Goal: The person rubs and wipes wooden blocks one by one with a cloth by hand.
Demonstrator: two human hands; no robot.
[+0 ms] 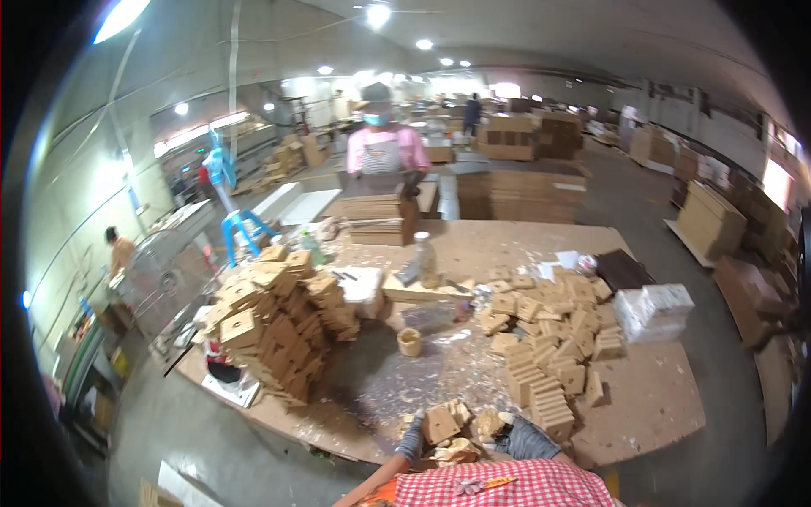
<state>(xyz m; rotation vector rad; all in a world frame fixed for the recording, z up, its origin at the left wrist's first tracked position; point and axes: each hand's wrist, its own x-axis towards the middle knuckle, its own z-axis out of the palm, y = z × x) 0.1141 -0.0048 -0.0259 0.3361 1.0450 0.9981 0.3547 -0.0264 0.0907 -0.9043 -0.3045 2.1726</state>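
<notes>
At the near edge of the table, my left hand (pixel 411 439), in a grey glove, grips the left side of a square wooden block (pixel 440 425) with a hole in it. My right hand (pixel 525 439), also gloved in grey, is closed at a small tan piece (pixel 489 423), whose exact kind is blurred. Between my hands lie more crumpled-looking tan pieces (pixel 456 451). To the left rises a tall heap of holed wooden blocks (pixel 283 338). Another spread of wooden blocks (pixel 553 338) lies to the right, some lined up in a row.
A small round tan container (pixel 409 341) stands mid-table, with a clear jar (pixel 425 262) behind it. A white wrapped package (pixel 655 313) sits at the right edge. Across the table, a masked person (pixel 386 148) stands behind stacked brown boards (pixel 376 221). A blue stool (pixel 243 232) is at the left.
</notes>
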